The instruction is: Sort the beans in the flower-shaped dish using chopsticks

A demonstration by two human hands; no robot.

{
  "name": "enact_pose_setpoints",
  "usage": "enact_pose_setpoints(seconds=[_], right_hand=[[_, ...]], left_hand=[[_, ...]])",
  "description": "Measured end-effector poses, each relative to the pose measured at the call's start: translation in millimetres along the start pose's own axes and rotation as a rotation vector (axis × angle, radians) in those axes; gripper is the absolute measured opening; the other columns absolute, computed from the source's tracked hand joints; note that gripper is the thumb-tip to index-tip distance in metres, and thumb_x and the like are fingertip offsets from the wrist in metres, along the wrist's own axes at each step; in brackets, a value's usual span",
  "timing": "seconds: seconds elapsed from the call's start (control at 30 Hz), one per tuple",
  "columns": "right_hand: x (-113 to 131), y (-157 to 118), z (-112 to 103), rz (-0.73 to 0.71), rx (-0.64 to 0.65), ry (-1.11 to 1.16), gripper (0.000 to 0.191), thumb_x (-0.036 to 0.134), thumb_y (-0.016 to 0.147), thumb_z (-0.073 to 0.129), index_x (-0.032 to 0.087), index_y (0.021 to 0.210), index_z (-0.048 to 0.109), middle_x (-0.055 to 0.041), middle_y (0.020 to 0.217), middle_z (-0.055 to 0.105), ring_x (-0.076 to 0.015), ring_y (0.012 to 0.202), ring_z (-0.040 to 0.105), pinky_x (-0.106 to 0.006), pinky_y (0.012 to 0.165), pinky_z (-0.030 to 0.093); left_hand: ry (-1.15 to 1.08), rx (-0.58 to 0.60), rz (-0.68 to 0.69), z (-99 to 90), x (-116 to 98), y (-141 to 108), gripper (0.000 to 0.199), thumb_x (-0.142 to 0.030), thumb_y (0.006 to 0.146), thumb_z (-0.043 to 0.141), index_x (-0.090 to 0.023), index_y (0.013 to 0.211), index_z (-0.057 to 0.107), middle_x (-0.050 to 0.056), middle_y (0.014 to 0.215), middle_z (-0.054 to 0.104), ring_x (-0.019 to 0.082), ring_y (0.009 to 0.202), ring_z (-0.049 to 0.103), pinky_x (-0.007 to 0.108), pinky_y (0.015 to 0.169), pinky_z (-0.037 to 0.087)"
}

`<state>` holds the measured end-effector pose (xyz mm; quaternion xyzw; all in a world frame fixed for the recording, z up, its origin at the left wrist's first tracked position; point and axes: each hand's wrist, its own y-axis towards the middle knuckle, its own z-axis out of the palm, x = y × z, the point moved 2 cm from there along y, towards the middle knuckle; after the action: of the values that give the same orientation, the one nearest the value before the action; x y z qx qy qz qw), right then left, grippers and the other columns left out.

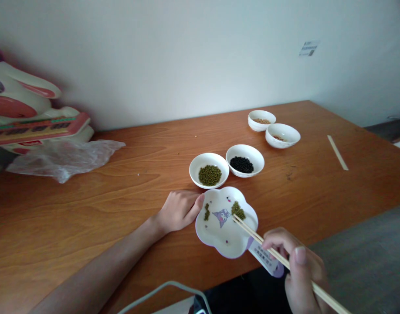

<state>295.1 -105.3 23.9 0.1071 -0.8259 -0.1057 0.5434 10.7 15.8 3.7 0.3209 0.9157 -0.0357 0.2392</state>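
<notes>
My right hand (300, 266) grips a pair of chopsticks (278, 257), their tips touching the edge of a small heap of mung beans (238, 210). That heap lies on the right side of a white flower-shaped plate (226, 248) with a purple rim, a handle and a cartoon print. A few more mung beans (207, 212) lie on its left side. My left hand (182, 209) rests on the table with its thumb at the plate's left rim; the other fingers are curled and partly hidden. Behind the plate stands a white bowl (194, 168) of mung beans.
Beside it is a bowl (257, 157) of black beans. Two white bowls, one nearer (293, 137) and one farther (252, 115), hold brownish bits. A paper strip (337, 152) lies right. A plastic bag (76, 161) and toy keyboard (39, 128) sit left. A cable (169, 283) crosses the front.
</notes>
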Motion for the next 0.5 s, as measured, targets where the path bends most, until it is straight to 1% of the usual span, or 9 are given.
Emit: enact_pose_setpoints(seconds=[0.13, 0.27, 0.4, 0.5], right_hand=[[-1.2, -0.1, 1.2, -0.004, 0.008, -0.011, 0.056, 0.05, 0.11, 0.022, 0.021, 0.093, 0.067, -0.0034, 0.075, 0.066, -0.0129, 0.052, 0.055, -0.025, 0.044, 0.041], [-3.4, 0.4, 2.7, -0.012, 0.013, 0.0, 0.057, 0.053, 0.11, 0.023, 0.021, 0.092, 0.067, -0.0036, 0.073, 0.065, -0.0133, 0.052, 0.054, -0.024, 0.042, 0.039], [-5.2, 0.8, 3.5, -0.01, 0.028, -0.017, 0.055, 0.049, 0.11, 0.022, 0.021, 0.092, 0.066, -0.0037, 0.073, 0.063, -0.0145, 0.057, 0.056, -0.025, 0.047, 0.041], [-5.7, 1.0, 3.6, -0.04, 0.011, -0.035, 0.053, 0.045, 0.11, 0.025, 0.021, 0.09, 0.067, -0.0043, 0.075, 0.065, -0.015, 0.059, 0.058, -0.027, 0.051, 0.044]], left_hand=[[-0.007, 0.007, -0.001, -0.2, -0.4, -0.3, 0.047, -0.037, 0.112, 0.026, -0.019, 0.077, 0.051, 0.001, 0.073, 0.061, 0.013, 0.066, 0.055, 0.027, 0.066, 0.036], [-0.004, 0.0, -0.001, -0.3, -0.4, -0.5, 0.047, -0.037, 0.112, 0.026, -0.019, 0.076, 0.05, 0.001, 0.072, 0.06, 0.013, 0.064, 0.052, 0.027, 0.065, 0.035], [-0.009, 0.001, 0.001, -0.2, -0.1, 0.0, 0.047, -0.037, 0.112, 0.027, -0.019, 0.076, 0.051, 0.002, 0.072, 0.061, 0.013, 0.065, 0.053, 0.027, 0.065, 0.036], [-0.014, 0.006, -0.001, 0.0, -0.1, 0.0, 0.046, -0.036, 0.112, 0.027, -0.019, 0.077, 0.051, 0.002, 0.073, 0.062, 0.013, 0.066, 0.055, 0.026, 0.066, 0.037]])
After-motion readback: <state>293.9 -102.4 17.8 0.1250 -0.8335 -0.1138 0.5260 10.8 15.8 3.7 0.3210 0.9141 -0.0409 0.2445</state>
